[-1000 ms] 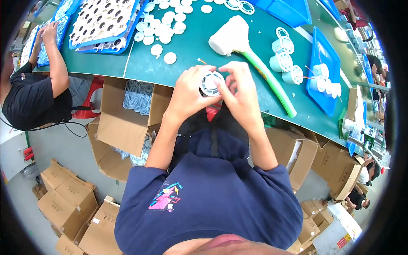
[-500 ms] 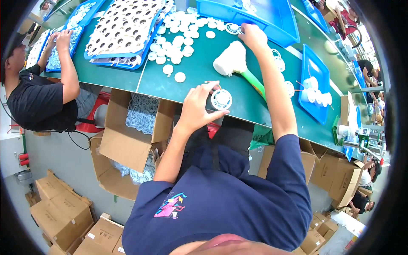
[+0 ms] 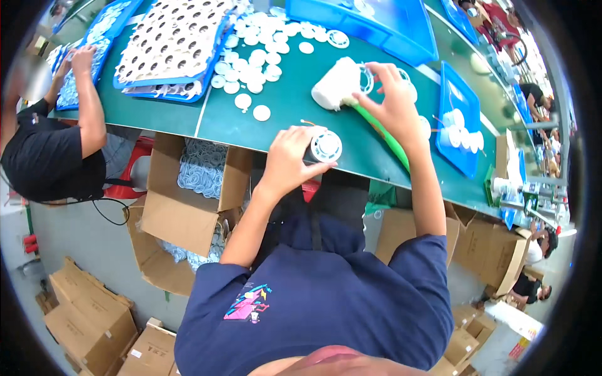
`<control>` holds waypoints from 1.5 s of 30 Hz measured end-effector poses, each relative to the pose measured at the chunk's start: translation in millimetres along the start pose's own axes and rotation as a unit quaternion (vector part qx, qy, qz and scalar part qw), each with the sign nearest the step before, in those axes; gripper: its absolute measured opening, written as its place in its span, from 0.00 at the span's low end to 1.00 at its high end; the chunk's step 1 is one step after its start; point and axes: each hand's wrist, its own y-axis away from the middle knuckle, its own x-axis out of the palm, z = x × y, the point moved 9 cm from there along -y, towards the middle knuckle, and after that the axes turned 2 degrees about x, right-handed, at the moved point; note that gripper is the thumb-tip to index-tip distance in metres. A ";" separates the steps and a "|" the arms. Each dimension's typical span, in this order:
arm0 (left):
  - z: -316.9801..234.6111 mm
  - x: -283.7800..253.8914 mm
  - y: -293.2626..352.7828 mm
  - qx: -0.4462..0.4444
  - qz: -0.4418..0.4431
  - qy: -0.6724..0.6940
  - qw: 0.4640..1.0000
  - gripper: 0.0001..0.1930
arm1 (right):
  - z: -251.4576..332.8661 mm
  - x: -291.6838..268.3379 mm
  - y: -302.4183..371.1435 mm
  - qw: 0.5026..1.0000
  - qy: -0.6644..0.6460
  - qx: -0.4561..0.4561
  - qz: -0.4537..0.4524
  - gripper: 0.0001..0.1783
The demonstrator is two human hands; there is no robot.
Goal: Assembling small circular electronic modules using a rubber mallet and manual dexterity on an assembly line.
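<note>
My left hand [image 3: 293, 156] grips a white round housing [image 3: 327, 146] with a slotted ring face, close to the table's near edge. A thin wire end sticks out by its fingers. My right hand [image 3: 394, 103] is above the table, its thumb and fingertips closed round a white slotted ring [image 3: 367, 79]. Just left of it lies a mallet with a white, wrapped-looking head [image 3: 332, 84] and a green handle [image 3: 392, 145], partly behind the thumb. More slotted rings [image 3: 409, 86] lie beyond the right hand, partly covered by it.
Many white discs [image 3: 257, 57] are scattered at the far left of the green table [image 3: 238, 135]. A blue bin [image 3: 401, 31] stands behind; a blue tray [image 3: 464, 150] holds white parts at right. Stacked trays [image 3: 169, 44] stand left, near a co-worker [image 3: 56, 138]. Cartons [image 3: 182, 216] sit below.
My right hand has drawn back from the far discs by the blue bin toward me, now with a slotted ring in its fingers. My left hand keeps hold of the housing in about the same place.
</note>
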 end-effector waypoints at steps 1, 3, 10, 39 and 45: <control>1.9 1.1 -0.3 -0.016 0.001 0.001 1.000 0.31 | 7.0 -2.5 14.1 1.000 0.004 0.013 0.012 0.30; 1.3 0.9 -0.4 -0.014 -0.015 -0.020 1.000 0.31 | 12.6 2.0 39.3 0.999 -0.021 0.017 0.023 0.31; -1.2 4.0 -4.6 -0.009 -0.023 -0.026 0.999 0.32 | 11.6 27.4 90.2 0.992 -0.002 -0.020 0.127 0.36; 5.1 11.9 16.0 -0.118 -0.043 -0.003 0.992 0.32 | 64.3 41.2 87.0 0.981 -0.169 -0.093 -0.003 0.35; 0.3 10.1 15.2 -0.112 -0.054 -0.005 0.992 0.31 | 60.4 47.7 87.0 0.984 -0.160 -0.067 0.030 0.34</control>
